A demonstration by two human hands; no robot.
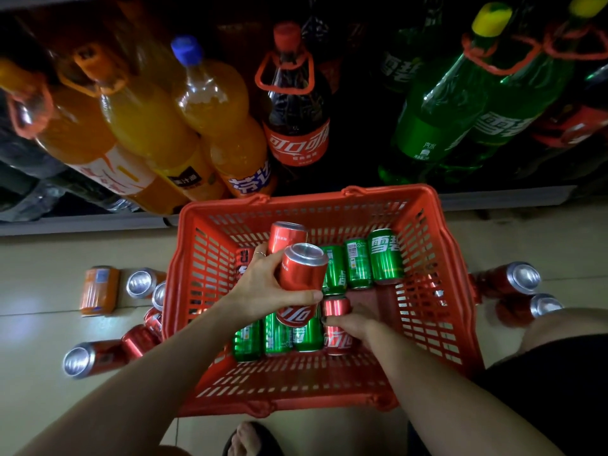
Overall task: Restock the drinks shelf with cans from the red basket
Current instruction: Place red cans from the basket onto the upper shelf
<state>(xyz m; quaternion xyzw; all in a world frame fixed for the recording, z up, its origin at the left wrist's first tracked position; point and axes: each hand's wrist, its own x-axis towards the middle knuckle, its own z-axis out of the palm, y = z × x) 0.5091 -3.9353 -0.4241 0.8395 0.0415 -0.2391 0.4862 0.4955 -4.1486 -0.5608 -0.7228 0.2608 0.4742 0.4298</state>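
Dim aisle, glossy pale tiled floor (42, 324)

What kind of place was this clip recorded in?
Most likely a small grocery shop's drinks aisle: a low shelf of large soda bottles, a red basket holding cans, more cans on the tiled floor.

You are getting a single head-worn wide-angle view, looking steeply down and forward from close above the red basket (332, 205) on the floor (49, 258). It is facing the drinks shelf (82, 223), whose bottles are bending outward across the top of the frame.
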